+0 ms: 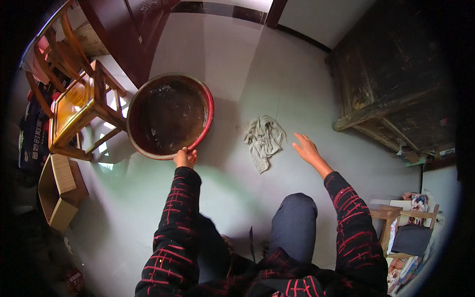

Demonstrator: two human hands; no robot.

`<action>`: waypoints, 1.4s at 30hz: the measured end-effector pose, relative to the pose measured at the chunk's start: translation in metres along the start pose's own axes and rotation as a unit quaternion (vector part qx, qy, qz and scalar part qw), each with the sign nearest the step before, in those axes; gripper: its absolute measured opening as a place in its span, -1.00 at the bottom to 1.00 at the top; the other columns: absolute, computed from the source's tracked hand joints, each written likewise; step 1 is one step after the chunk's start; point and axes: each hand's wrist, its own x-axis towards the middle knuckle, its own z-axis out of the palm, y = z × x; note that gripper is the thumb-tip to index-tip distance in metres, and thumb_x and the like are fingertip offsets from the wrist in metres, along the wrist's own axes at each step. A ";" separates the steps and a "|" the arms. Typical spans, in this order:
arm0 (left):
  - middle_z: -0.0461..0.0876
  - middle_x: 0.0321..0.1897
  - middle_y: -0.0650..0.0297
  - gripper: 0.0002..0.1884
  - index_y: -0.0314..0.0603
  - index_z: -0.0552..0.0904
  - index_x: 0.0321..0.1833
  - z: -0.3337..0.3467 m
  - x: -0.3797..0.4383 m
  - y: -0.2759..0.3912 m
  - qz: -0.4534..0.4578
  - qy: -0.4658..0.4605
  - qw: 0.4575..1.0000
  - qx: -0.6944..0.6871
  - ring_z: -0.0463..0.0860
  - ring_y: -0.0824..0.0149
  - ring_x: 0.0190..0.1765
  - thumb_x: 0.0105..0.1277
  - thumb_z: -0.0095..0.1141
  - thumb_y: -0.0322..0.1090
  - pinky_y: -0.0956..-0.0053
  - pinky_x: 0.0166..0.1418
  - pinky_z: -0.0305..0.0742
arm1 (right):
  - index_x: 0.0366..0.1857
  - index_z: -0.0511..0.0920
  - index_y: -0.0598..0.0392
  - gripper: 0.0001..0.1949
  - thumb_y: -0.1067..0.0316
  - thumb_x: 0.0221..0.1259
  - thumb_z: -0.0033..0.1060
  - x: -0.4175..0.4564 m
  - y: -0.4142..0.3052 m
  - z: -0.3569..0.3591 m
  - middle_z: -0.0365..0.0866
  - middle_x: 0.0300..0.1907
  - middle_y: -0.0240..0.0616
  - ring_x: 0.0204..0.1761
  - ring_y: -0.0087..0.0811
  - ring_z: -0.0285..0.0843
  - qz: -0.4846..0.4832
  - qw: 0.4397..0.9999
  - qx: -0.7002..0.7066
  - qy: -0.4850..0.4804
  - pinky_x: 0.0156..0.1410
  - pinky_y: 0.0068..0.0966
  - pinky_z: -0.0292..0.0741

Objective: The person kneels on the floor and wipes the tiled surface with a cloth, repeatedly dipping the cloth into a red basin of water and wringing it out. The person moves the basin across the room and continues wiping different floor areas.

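Note:
My left hand (186,157) grips the near rim of a round red basin (209,111), which holds dark, murky-looking water. A crumpled pale grey cloth (264,139) lies on the smooth floor, between the basin and my right hand. Just to the right of that cloth is my right hand (306,148), with its fingers apart and nothing in it. Its fingertips point towards the cloth without touching it.
A varnished wooden chair (72,105) stands left of the basin, with an open cardboard box (59,189) below it. Dark red door (126,33) at upper left. An old dark wooden cabinet (378,81) is at upper right. A wooden chair (389,215) with textiles stands lower right.

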 end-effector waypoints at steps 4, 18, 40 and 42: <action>0.58 -0.48 0.14 -0.87 -0.14 0.52 -0.18 0.016 0.000 -0.011 -0.026 0.077 0.997 -0.007 0.66 0.14 -0.48 0.37 -0.07 -0.30 0.28 -0.45 0.50 | 0.31 0.38 0.17 -0.49 0.18 0.34 0.13 -0.024 -0.007 -0.051 0.45 0.26 0.02 0.12 -0.10 0.60 0.076 0.996 -0.026 -0.050 0.23 -0.25 0.49; 0.67 -0.46 0.17 -0.69 -0.19 0.52 -0.14 0.012 -0.036 -0.014 0.049 0.093 0.990 0.098 0.67 0.31 -0.51 0.43 0.10 -0.05 0.48 -0.51 0.47 | 0.46 0.25 -0.14 -0.23 -0.03 0.12 0.34 0.032 -0.020 0.074 0.09 0.50 0.02 0.46 0.07 0.12 -0.148 0.980 -0.079 -0.104 0.47 0.01 0.15; 0.63 -0.48 0.26 -0.63 -0.24 0.53 -0.17 0.016 -0.064 -0.008 0.028 0.258 0.954 0.148 0.65 0.37 -0.47 0.47 0.00 -0.01 0.54 -0.40 0.54 | 0.41 0.29 -0.09 -0.44 0.10 0.33 0.05 0.365 0.030 0.139 0.03 0.54 -0.16 0.53 -0.07 -0.03 -0.205 0.974 -0.088 0.039 0.52 0.16 -0.13; 0.64 -0.47 0.26 -0.62 -0.22 0.54 -0.17 0.022 -0.069 -0.007 0.032 0.274 0.950 0.145 0.65 0.39 -0.47 0.49 -0.05 0.01 0.50 -0.38 0.56 | 0.42 0.27 -0.08 -0.39 0.10 0.28 0.13 0.316 0.069 0.136 0.02 0.54 -0.08 0.52 0.01 -0.02 -0.215 0.971 -0.095 0.038 0.49 0.21 -0.10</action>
